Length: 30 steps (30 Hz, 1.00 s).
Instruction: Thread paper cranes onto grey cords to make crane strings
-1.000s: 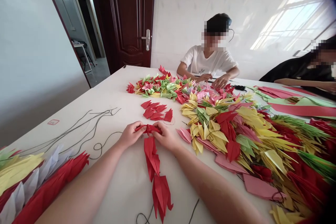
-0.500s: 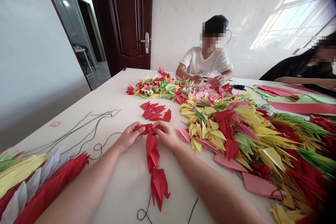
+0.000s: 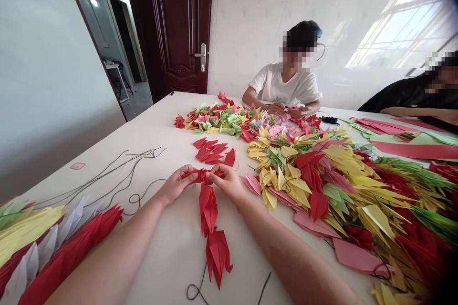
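My left hand (image 3: pixel 175 185) and my right hand (image 3: pixel 224 182) pinch a red origami crane (image 3: pixel 200 176) from either side, just above the white table. Its folds are partly hidden by my fingers. Below it, a short string of red paper cranes (image 3: pixel 212 228) lies on the tabletop, running from my hands toward me. A black thread (image 3: pixel 194 289) trails from the lower end of that string. A small group of loose red cranes (image 3: pixel 211 152) lies just beyond my hands.
Large heaps of yellow, pink, green and red paper cranes (image 3: pixel 315 186) cover the table to the right. Long strung rows of cranes (image 3: pixel 60 243) lie at the lower left, with grey threads (image 3: pixel 125 176) beside them. Across the table, a co-worker's hands (image 3: pixel 286 109) work among cranes.
The string of red cranes has risen toward my hands, and the crane between them sits more bunched. The camera view has shifted slightly, and the co-worker's hands have moved.
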Available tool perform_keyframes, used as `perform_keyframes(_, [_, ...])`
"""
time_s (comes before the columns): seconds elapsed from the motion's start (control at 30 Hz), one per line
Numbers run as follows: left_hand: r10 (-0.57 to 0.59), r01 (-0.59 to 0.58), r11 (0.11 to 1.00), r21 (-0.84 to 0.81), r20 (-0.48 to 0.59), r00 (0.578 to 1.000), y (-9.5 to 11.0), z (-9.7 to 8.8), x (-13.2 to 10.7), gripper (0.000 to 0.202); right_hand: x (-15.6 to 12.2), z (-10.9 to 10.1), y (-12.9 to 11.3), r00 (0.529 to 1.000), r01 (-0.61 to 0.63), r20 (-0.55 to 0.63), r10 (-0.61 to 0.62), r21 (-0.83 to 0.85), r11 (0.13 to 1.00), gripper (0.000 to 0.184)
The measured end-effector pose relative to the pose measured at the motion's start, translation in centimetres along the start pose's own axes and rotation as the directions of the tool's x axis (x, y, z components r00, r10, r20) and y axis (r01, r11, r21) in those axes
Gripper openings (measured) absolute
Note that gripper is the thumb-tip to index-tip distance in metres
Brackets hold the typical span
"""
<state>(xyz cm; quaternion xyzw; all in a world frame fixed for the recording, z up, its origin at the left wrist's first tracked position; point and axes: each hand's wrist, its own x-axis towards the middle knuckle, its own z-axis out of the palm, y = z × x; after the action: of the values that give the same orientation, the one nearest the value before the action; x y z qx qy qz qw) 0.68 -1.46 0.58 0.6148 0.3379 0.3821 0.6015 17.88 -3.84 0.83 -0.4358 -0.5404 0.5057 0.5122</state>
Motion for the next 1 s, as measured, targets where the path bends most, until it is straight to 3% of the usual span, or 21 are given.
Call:
perform_keyframes(0.43, [-0.028,0.033,0.994,-0.102,0.047,0.999,0.0,-0.3,0.0,0.027,0.0,-0.1,0.0,0.999,-0.015,0.034,0.014,0.027,1.0,0.031])
perform_keyframes(0.67, [-0.04,0.047,0.991,0.123,-0.053,0.998,-0.3,0.0,0.3,0.03,0.1,-0.5,0.3,0.996,0.041,0.077,-0.036,-0.056,0.998,0.029])
perform_keyframes(0.83, [-0.059,0.06,0.997,0.044,-0.014,0.998,-0.4,0.0,0.5,0.032,0.2,-0.6,0.5,0.994,0.076,0.089,-0.065,-0.13,0.989,0.027])
perform_keyframes(1.0, [-0.004,0.003,0.997,0.074,0.013,1.0,-0.2,-0.1,0.4,0.027,0.3,-0.6,0.9,0.995,0.084,0.069,-0.074,-0.147,0.986,0.029])
